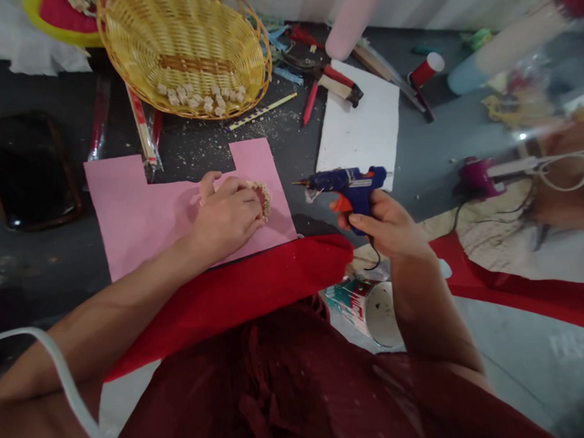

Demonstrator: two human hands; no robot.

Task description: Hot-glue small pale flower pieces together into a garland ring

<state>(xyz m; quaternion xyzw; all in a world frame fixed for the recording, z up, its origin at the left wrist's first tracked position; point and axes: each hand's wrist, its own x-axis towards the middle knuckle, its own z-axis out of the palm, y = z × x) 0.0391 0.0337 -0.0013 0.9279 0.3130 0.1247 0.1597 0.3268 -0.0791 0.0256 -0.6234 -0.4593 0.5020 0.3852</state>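
Observation:
My left hand [227,213] lies palm down over a small piece edged with pale beads [265,201], its fingers curled onto it. Much of that piece is hidden under the hand; a curved row of beads shows past the fingertips. Beneath it is a notched sheet of pink paper [124,217]. To the right, my right hand [389,222] grips a blue glue gun [353,180] by its handle, with fingers at the orange trigger. The gun's nozzle points left, toward the paper, and is apart from the beaded piece.
A yellow wicker basket [184,46] holds several pale clusters. Around it lie a pencil [263,111], a box cutter [337,86], white card [361,137] and a phone [28,171]. A can [378,313] stands below the table edge. At right another person's hand [569,173] is near a purple-and-white tool [484,175].

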